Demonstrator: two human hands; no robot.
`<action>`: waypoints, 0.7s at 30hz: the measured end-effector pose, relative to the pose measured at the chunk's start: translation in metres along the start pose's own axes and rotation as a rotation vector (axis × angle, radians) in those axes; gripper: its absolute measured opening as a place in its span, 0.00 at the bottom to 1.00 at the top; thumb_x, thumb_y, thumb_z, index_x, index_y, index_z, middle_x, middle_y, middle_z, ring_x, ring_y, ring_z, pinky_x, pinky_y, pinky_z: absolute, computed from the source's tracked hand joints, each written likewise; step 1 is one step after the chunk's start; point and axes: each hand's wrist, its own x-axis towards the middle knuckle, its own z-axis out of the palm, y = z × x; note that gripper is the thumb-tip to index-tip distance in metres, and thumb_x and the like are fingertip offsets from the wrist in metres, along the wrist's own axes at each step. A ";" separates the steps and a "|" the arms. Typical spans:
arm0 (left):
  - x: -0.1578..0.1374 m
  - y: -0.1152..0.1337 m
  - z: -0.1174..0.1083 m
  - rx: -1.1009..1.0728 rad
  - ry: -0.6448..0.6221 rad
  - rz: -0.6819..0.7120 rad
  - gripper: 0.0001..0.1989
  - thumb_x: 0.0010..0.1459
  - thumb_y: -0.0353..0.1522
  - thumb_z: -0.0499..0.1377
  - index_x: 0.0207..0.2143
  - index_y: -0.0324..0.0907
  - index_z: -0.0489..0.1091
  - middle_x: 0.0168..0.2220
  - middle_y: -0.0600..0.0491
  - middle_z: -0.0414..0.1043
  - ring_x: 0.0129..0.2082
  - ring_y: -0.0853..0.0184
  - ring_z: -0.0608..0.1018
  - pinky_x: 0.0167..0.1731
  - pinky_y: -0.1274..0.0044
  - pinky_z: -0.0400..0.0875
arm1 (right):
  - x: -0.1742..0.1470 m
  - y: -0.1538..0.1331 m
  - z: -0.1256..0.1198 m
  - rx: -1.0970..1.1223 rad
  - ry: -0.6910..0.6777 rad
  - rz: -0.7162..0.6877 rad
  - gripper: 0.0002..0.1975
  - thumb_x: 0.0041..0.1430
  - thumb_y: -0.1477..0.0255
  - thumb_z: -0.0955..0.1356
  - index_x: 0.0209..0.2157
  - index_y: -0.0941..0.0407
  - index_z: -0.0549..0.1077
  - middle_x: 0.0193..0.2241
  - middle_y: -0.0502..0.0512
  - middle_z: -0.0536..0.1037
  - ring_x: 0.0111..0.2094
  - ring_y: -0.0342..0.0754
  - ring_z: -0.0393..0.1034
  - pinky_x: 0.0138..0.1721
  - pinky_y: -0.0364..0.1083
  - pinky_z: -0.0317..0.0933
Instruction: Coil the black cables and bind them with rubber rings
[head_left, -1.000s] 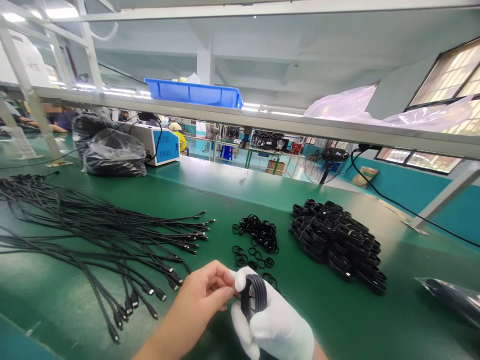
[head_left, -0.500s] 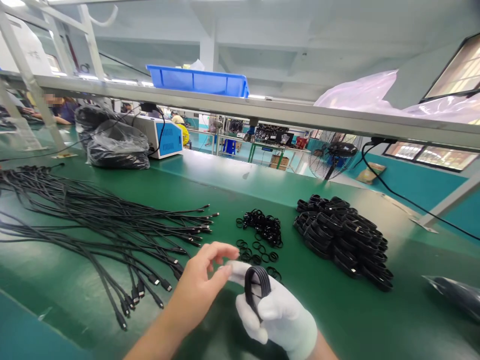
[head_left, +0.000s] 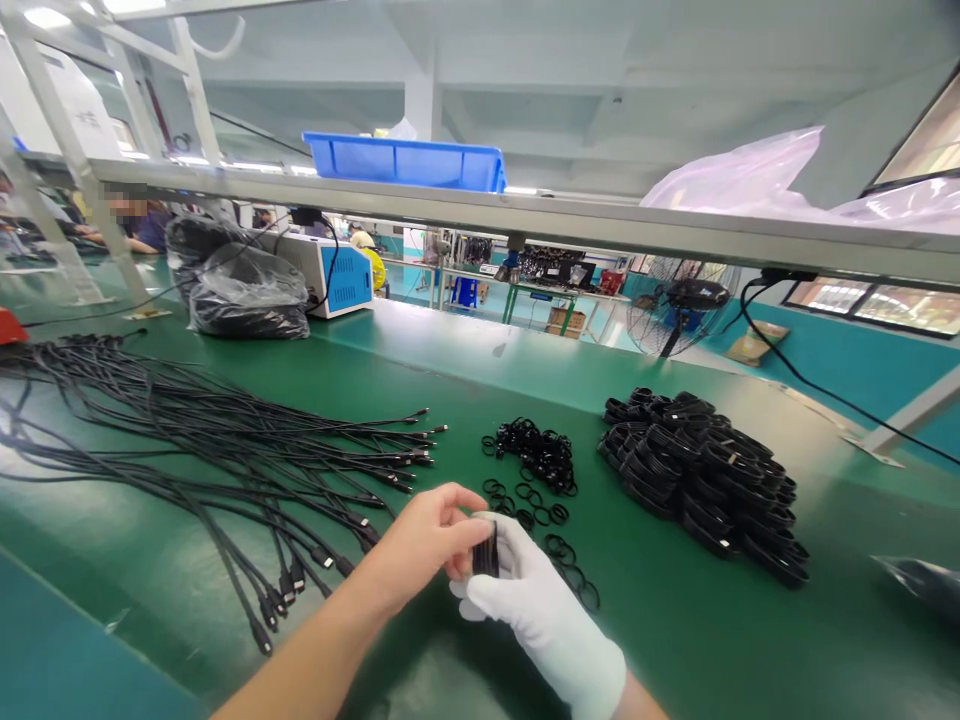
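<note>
A coiled black cable (head_left: 486, 556) is held between my two hands above the green table, partly hidden by the fingers. My right hand (head_left: 525, 585), in a white glove, grips the coil from the right. Bare, my left hand (head_left: 439, 535) closes its thumb and fingers on the coil's upper left side. Just beyond my hands lie small black rings (head_left: 534, 455), some heaped, others loose. Left of them, long loose black cables (head_left: 247, 430) spread with their plugs toward me. On the right is a pile of coiled black cables (head_left: 701, 475).
Above the green table (head_left: 420, 390) runs a shelf (head_left: 585, 205) bearing a blue bin (head_left: 405, 163). At the back left, a plastic bag of black items (head_left: 247, 290) stands by a white-and-blue machine (head_left: 346, 280). Another bag (head_left: 922, 585) lies at the right edge.
My left hand has moved right and closed on the coil, which has turned in my gloved right hand. The view has shifted slightly left, bringing in an orange object at the left edge.
</note>
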 end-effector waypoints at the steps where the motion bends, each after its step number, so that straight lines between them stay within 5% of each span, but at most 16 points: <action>1: -0.002 -0.002 0.002 0.005 0.041 0.002 0.12 0.52 0.36 0.56 0.36 0.37 0.66 0.20 0.59 0.66 0.16 0.75 0.67 0.18 0.81 0.61 | 0.001 0.002 -0.001 0.019 0.003 0.011 0.28 0.40 0.72 0.74 0.44 0.55 0.65 0.37 0.54 0.70 0.37 0.47 0.66 0.34 0.46 0.61; 7: -0.016 -0.012 0.011 -0.054 -0.034 -0.061 0.09 0.50 0.35 0.58 0.26 0.39 0.63 0.19 0.61 0.61 0.17 0.76 0.63 0.18 0.83 0.57 | 0.003 0.008 -0.009 0.105 -0.149 0.024 0.25 0.42 0.71 0.73 0.43 0.57 0.64 0.37 0.54 0.70 0.36 0.47 0.68 0.35 0.45 0.61; 15: -0.018 -0.018 0.017 -0.104 -0.043 -0.023 0.08 0.47 0.33 0.58 0.22 0.40 0.61 0.19 0.61 0.60 0.19 0.74 0.63 0.22 0.81 0.59 | 0.000 0.007 -0.009 0.120 -0.158 0.098 0.23 0.42 0.71 0.74 0.41 0.59 0.66 0.33 0.54 0.70 0.35 0.46 0.67 0.33 0.46 0.63; 18: -0.020 -0.017 0.015 0.111 0.080 0.023 0.09 0.52 0.35 0.55 0.23 0.41 0.63 0.19 0.59 0.61 0.19 0.72 0.64 0.20 0.80 0.59 | -0.001 0.007 -0.011 0.172 -0.181 0.109 0.23 0.42 0.72 0.73 0.42 0.59 0.66 0.36 0.54 0.70 0.36 0.46 0.68 0.34 0.46 0.64; 21: -0.023 -0.019 0.014 0.351 0.264 0.210 0.05 0.53 0.30 0.53 0.31 0.42 0.68 0.29 0.55 0.67 0.26 0.68 0.70 0.27 0.78 0.64 | -0.001 0.008 -0.010 0.179 -0.188 0.137 0.25 0.41 0.73 0.74 0.44 0.57 0.66 0.41 0.56 0.69 0.38 0.48 0.69 0.34 0.46 0.64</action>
